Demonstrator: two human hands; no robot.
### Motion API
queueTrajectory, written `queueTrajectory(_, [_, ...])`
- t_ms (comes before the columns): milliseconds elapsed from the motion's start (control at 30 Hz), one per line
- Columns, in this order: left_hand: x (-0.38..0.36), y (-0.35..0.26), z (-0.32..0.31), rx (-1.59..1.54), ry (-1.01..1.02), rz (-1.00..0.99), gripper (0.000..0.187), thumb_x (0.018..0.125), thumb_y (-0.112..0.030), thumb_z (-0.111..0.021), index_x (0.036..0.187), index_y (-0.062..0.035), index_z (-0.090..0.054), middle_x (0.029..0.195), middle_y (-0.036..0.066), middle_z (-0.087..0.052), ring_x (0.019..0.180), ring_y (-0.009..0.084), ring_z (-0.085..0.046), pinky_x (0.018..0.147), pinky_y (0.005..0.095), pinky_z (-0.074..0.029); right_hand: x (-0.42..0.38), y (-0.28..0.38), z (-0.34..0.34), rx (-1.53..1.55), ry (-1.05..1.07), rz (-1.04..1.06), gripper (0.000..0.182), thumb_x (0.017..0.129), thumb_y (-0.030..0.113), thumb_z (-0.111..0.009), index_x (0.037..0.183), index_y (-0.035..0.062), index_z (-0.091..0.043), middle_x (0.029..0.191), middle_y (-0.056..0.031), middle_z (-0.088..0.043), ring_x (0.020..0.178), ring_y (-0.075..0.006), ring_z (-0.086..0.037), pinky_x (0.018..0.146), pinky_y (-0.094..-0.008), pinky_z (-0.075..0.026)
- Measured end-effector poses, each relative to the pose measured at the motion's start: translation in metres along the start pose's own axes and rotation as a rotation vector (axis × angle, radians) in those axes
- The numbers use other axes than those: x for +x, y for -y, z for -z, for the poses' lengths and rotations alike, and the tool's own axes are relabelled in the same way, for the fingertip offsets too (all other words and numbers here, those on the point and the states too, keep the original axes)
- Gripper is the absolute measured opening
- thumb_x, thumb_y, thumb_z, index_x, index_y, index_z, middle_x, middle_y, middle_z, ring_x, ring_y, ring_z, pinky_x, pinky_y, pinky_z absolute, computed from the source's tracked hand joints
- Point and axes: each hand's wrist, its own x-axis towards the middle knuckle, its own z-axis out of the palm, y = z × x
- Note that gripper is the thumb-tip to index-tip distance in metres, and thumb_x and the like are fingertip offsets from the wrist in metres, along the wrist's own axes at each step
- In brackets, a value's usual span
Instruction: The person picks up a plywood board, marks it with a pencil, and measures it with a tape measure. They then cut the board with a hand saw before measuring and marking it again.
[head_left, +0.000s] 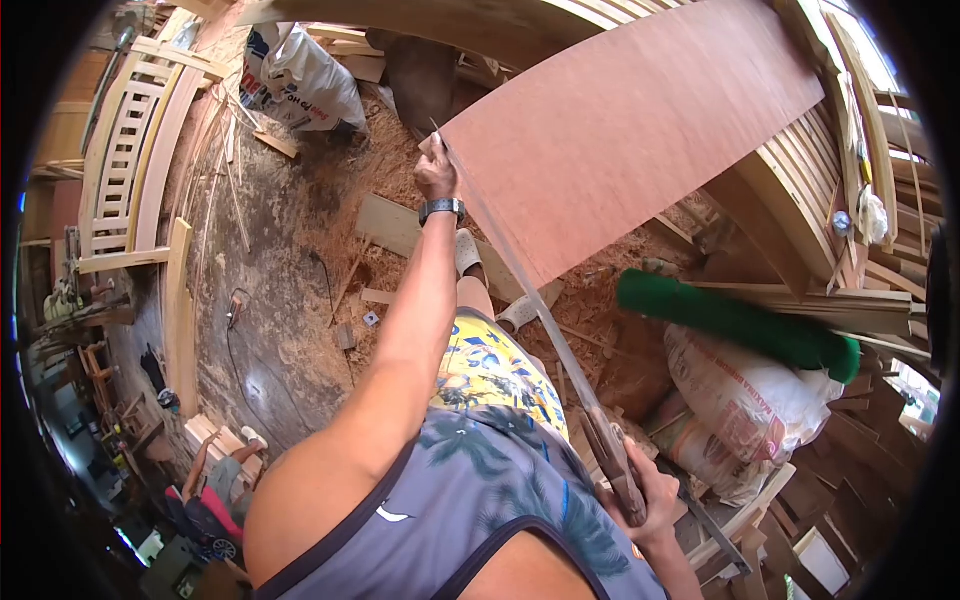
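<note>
A large reddish-brown board (640, 130) extends from the centre to the upper right. A long thin grey strip (530, 285) runs along its near edge, down toward my body. My left hand (437, 172), with a dark watch on the wrist, is closed at the strip's far end by the board's left corner. At the near end is a dark brown wooden piece (615, 465), like a handle. My right hand (650, 490) is closed around this piece close to my torso; some of its fingers are hidden.
Sawdust and offcuts litter the floor (270, 340). Stacked lumber (800, 170) stands beyond the board. A green roll (735, 325) lies by white sacks (740, 400). Another sack (300, 80) and a slatted wooden frame (125, 160) are at left. A seated person (225, 470) is lower left.
</note>
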Motion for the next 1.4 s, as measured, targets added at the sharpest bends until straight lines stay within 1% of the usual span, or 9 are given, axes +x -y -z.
queueTrajectory(367, [0.024, -0.011, 0.009, -0.053, 0.079, -0.118, 0.074, 0.092, -0.065, -0.056, 0.079, 0.0069, -0.07, 0.075, 0.026, -0.069, 0.075, 0.04, -0.07, 0.066, 0.0459, -0.052, 0.164, -0.035, -0.105, 0.161, -0.099, 0.133, 0.069, 0.076, 0.009, -0.074, 0.14, -0.0018, -0.05, 0.079, -0.0178, -0.07, 0.065, -0.0296, -0.072, 0.062, -0.035, -0.056])
queueTrajectory(633, [0.02, -0.006, -0.003, 0.001, -0.027, -0.114, 0.074, 0.091, -0.065, -0.056, 0.076, 0.006, -0.069, 0.076, 0.029, -0.068, 0.076, 0.0427, -0.069, 0.068, 0.0485, -0.052, 0.02, 0.002, -0.007, 0.006, 0.04, -0.039, 0.067, 0.074, 0.009, -0.073, 0.136, -0.005, -0.053, 0.1, -0.0229, -0.072, 0.082, -0.0288, -0.075, 0.074, -0.0328, -0.058])
queueTrajectory(700, [0.019, -0.002, -0.007, -0.028, -0.041, -0.143, 0.073, 0.092, -0.064, -0.056, 0.077, 0.0063, -0.069, 0.076, 0.028, -0.068, 0.075, 0.043, -0.069, 0.067, 0.049, -0.052, 0.024, 0.004, -0.008, -0.01, 0.011, -0.037, 0.067, 0.07, 0.008, -0.071, 0.134, -0.0054, -0.055, 0.12, -0.0234, -0.068, 0.092, -0.0292, -0.075, 0.081, -0.0297, -0.056])
queueTrajectory(767, [0.014, -0.007, -0.002, 0.02, -0.019, -0.124, 0.073, 0.092, -0.064, -0.055, 0.078, 0.0064, -0.07, 0.076, 0.028, -0.068, 0.076, 0.0422, -0.07, 0.067, 0.0487, -0.052, 0.064, -0.015, -0.035, 0.066, -0.04, -0.017, 0.066, 0.07, 0.007, -0.069, 0.134, -0.0045, -0.055, 0.116, -0.0238, -0.069, 0.084, -0.0267, -0.075, 0.077, -0.0289, -0.056])
queueTrajectory(867, [0.003, -0.004, 0.003, -0.069, 0.032, -0.091, 0.074, 0.093, -0.064, -0.054, 0.081, 0.0065, -0.071, 0.076, 0.026, -0.069, 0.075, 0.0399, -0.071, 0.067, 0.0476, -0.052, 0.158, -0.04, -0.092, 0.163, -0.129, 0.079, 0.06, 0.075, 0.008, -0.072, 0.133, -0.0002, -0.057, 0.079, -0.0158, -0.067, 0.059, -0.0218, -0.066, 0.06, -0.0291, -0.051])
queueTrajectory(933, [-0.006, -0.006, 0.007, -0.181, 0.054, -0.091, 0.077, 0.092, -0.067, -0.052, 0.081, 0.0064, -0.071, 0.076, 0.025, -0.07, 0.074, 0.039, -0.071, 0.067, 0.0479, -0.052, 0.198, -0.044, -0.117, 0.134, -0.134, 0.101, 0.057, 0.078, 0.014, -0.075, 0.13, -0.0024, -0.056, 0.074, -0.0223, -0.066, 0.064, -0.0358, -0.07, 0.06, -0.037, -0.055])
queueTrajectory(1200, [0.011, 0.0, -0.005, 0.067, -0.001, -0.015, 0.08, 0.09, -0.069, -0.053, 0.079, 0.008, -0.069, 0.079, 0.031, -0.068, 0.081, 0.0452, -0.069, 0.072, 0.0514, -0.052, 0.028, -0.004, -0.01, -0.04, 0.003, 0.0, 0.067, 0.074, 0.009, -0.072, 0.137, -0.0031, -0.053, 0.094, -0.0199, -0.073, 0.073, -0.0297, -0.074, 0.071, -0.0331, -0.058])
queueTrajectory(1367, [0.008, -0.001, -0.006, 0.097, -0.011, -0.002, 0.07, 0.091, -0.063, -0.058, 0.087, 0.0047, -0.073, 0.083, 0.025, -0.071, 0.081, 0.0375, -0.071, 0.072, 0.045, -0.052, 0.034, -0.011, -0.017, -0.016, -0.011, -0.024, 0.07, 0.072, 0.009, -0.074, 0.137, -0.0045, -0.053, 0.099, -0.021, -0.073, 0.075, -0.0286, -0.075, 0.071, -0.0316, -0.057])
queueTrajectory(1400, [0.007, -0.001, -0.005, 0.098, -0.009, -0.003, 0.07, 0.091, -0.063, -0.058, 0.087, 0.0047, -0.073, 0.083, 0.025, -0.071, 0.081, 0.0375, -0.071, 0.072, 0.045, -0.052, 0.061, -0.02, -0.032, 0.033, -0.022, -0.01, 0.065, 0.072, 0.006, -0.07, 0.134, -0.0045, -0.055, 0.103, -0.0211, -0.072, 0.068, -0.0204, -0.072, 0.068, -0.027, -0.055])
